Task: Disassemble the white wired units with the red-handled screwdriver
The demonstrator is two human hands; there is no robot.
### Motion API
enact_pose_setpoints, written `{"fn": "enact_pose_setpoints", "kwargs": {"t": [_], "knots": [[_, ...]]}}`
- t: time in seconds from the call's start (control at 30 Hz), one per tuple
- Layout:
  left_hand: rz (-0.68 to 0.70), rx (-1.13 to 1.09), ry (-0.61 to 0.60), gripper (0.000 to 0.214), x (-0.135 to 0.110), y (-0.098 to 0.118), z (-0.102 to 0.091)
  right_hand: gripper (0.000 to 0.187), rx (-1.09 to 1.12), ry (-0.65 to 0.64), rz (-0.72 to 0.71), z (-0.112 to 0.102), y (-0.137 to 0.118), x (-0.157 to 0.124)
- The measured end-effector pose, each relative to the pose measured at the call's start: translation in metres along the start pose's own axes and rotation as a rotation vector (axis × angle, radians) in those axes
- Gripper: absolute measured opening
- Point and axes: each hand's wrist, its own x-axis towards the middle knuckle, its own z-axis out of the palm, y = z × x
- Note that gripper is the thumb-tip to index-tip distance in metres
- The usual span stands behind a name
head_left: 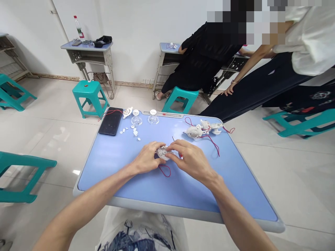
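Observation:
Both my hands meet at the middle of the blue desk (125, 167). My left hand (148, 157) and my right hand (190, 158) are closed on a small white plastic gear assembly (163, 152) with a red wire (164, 170) looping out below it. A thin metal tool tip (173, 138) sticks up by my right fingers. Small white parts (133, 131) lie scattered to the upper left.
A black phone (111, 121) lies at the desk's far left corner. Two clear domes (144, 120) and another white wired assembly (202, 129) sit along the far edge. Teal stools (90, 96) stand around. Two people are at a desk behind.

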Motion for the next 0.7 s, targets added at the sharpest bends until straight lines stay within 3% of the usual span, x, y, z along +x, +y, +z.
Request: {"fn": "enact_pose_setpoints", "kwargs": {"t": [0.7], "knots": [[0.003, -0.004, 0.005, 0.049, -0.001, 0.001, -0.001, 0.019, -0.223, 0.022, 0.063, 0.001, -0.019, 0.002]]}}
